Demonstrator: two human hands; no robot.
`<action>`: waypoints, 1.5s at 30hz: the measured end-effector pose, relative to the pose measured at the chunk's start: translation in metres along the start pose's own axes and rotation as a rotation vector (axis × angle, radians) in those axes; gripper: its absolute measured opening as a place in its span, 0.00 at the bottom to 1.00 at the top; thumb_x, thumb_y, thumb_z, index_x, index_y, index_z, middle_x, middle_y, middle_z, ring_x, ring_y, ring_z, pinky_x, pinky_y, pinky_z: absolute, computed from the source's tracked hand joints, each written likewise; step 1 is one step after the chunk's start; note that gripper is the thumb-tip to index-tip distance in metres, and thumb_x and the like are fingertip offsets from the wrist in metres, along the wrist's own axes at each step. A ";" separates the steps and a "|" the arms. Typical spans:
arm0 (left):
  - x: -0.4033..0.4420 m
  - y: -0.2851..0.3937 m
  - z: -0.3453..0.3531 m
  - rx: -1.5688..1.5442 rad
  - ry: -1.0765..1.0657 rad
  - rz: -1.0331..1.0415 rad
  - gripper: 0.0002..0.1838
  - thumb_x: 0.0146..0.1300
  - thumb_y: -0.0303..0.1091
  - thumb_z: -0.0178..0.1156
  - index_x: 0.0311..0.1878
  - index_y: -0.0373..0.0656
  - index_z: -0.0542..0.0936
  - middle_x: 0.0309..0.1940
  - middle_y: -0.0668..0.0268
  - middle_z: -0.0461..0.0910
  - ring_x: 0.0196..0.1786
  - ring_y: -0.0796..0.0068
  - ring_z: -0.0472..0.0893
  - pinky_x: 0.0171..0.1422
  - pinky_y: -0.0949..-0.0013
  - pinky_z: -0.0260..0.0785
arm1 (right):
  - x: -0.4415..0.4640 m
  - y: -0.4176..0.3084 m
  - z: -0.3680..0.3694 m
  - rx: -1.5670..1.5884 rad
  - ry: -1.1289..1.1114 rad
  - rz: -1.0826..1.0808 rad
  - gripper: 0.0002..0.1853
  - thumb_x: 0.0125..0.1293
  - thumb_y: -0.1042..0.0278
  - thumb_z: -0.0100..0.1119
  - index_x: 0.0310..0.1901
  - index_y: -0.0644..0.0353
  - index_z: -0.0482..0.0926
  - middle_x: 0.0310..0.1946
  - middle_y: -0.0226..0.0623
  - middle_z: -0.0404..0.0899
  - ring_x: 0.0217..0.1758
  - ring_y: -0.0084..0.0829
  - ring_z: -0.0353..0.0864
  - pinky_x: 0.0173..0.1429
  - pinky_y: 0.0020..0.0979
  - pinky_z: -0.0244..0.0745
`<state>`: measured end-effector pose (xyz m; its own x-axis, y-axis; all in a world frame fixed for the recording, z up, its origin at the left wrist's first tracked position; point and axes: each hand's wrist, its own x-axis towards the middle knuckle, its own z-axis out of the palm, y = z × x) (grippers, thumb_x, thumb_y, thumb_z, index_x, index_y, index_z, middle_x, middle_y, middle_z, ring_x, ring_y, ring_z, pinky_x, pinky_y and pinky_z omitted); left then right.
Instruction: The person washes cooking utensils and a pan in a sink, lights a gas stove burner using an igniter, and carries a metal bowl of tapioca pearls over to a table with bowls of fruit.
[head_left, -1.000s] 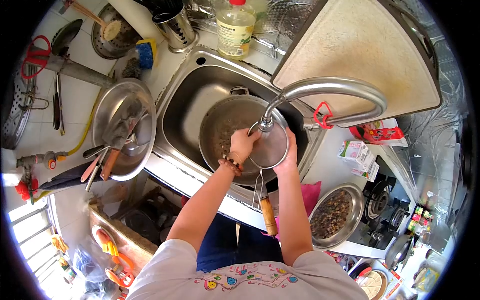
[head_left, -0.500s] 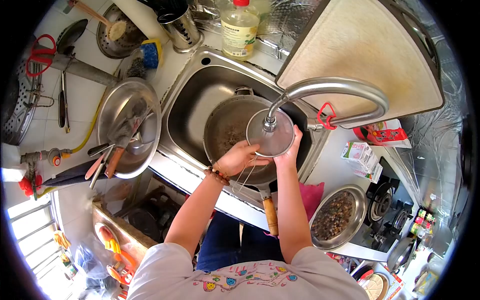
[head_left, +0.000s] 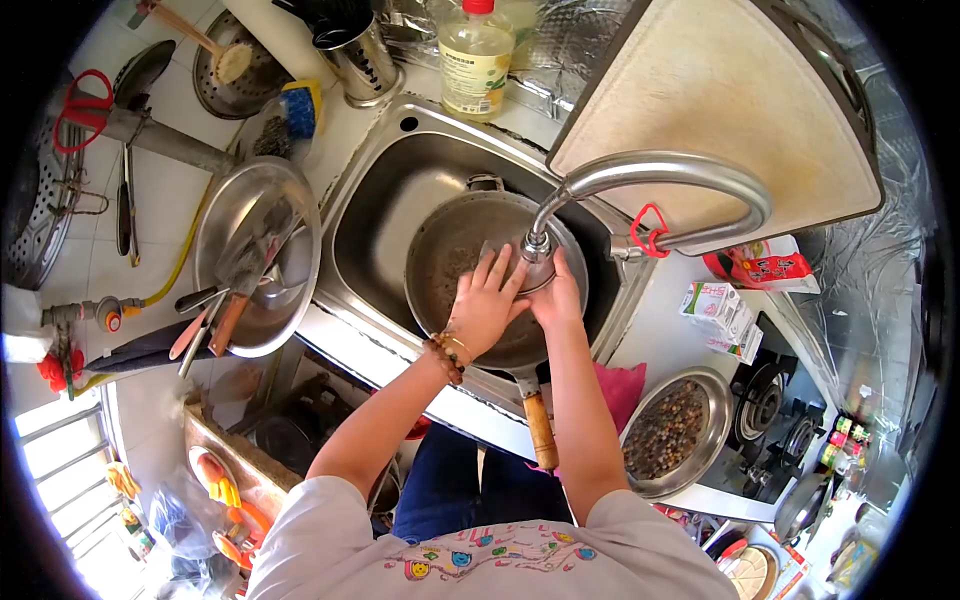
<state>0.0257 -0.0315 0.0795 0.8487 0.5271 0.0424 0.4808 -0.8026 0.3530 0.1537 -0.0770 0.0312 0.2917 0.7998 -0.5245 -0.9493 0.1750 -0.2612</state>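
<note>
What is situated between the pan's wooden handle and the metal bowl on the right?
The head view shows the right forearm and some pink material between the wooden handle and the metal bowl.

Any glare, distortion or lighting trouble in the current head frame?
Head view: dark rounded border, with fisheye bending towards the edges; head view: window blown out at lower left, bright highlights on the faucet; head view: hands reasonably sharp.

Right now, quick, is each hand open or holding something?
Left hand: open, fingers extended beside the faucet head.
Right hand: appears to hold the mesh strainer, grip partly hidden.
</note>
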 end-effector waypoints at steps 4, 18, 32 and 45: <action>0.022 0.008 0.004 -0.090 0.104 -0.109 0.25 0.60 0.43 0.53 0.61 0.47 0.67 0.67 0.57 0.57 0.68 0.52 0.56 0.65 0.43 0.52 | -0.018 0.011 0.021 -0.027 0.065 -0.030 0.23 0.71 0.50 0.37 0.58 0.58 0.66 0.56 0.35 0.71 0.59 0.33 0.68 0.65 0.38 0.59; 0.066 -0.011 0.019 -0.383 0.080 -0.211 0.16 0.61 0.44 0.50 0.48 0.50 0.78 0.47 0.60 0.78 0.50 0.54 0.76 0.55 0.62 0.69 | -0.027 0.012 0.026 0.009 0.110 0.004 0.25 0.73 0.49 0.30 0.64 0.55 0.60 0.62 0.34 0.64 0.65 0.34 0.63 0.67 0.40 0.56; 0.065 -0.027 0.004 -0.544 -0.014 -0.358 0.20 0.60 0.45 0.51 0.53 0.47 0.72 0.51 0.51 0.72 0.50 0.47 0.73 0.54 0.55 0.67 | -0.030 0.003 0.024 0.068 -0.106 0.001 0.22 0.72 0.51 0.35 0.59 0.55 0.66 0.59 0.35 0.67 0.63 0.35 0.65 0.67 0.43 0.57; 0.044 -0.059 0.016 -1.522 -0.074 -0.914 0.29 0.68 0.52 0.43 0.47 0.28 0.73 0.42 0.59 0.78 0.43 0.67 0.78 0.48 0.65 0.70 | -0.008 -0.008 0.011 -0.352 0.448 0.017 0.29 0.61 0.42 0.55 0.46 0.66 0.75 0.42 0.40 0.78 0.43 0.34 0.78 0.48 0.34 0.73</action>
<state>0.0381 0.0341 0.0461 0.4806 0.5678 -0.6683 0.1882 0.6775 0.7110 0.1578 -0.0785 0.0468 0.3710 0.4655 -0.8035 -0.8804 -0.0990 -0.4638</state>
